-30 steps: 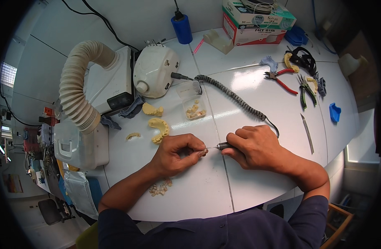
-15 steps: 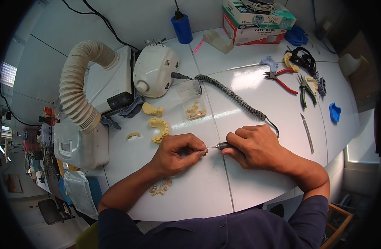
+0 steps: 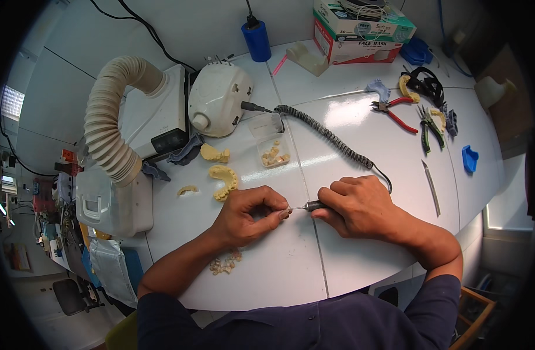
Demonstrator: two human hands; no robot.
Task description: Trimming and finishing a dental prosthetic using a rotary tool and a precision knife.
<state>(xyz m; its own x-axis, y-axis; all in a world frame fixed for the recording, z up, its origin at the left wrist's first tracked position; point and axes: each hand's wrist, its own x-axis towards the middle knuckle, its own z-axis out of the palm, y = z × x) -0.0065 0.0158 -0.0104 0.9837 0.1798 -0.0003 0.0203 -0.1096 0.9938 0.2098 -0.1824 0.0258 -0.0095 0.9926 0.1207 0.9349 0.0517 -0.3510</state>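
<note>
My right hand (image 3: 358, 207) is wrapped round a dental handpiece (image 3: 315, 205), its thin bur pointing left. The bur's tip meets a tiny piece pinched between thumb and forefinger of my left hand (image 3: 253, 216). Fingertips cover most of that piece, and I cannot make out its kind. A yellow plaster dental model (image 3: 223, 182) lies just beyond the left hand, with another plaster piece (image 3: 214, 153) behind it and a thin arch-shaped piece (image 3: 187, 189) to its left. Several small tooth-like pieces (image 3: 224, 263) are scattered beside my left forearm.
A coiled cord (image 3: 326, 135) runs from the handpiece to a white control unit (image 3: 221, 99). A clear box (image 3: 273, 156) holds small pieces. At left stands a ribbed suction hose (image 3: 107, 116). Red-handled cutters (image 3: 396, 111), green-handled pliers (image 3: 429, 133) and a metal knife (image 3: 432, 188) lie right.
Both hands stay almost in place, with the bur still at the small piece. Only a very slight shift of the left fingertips shows.
</note>
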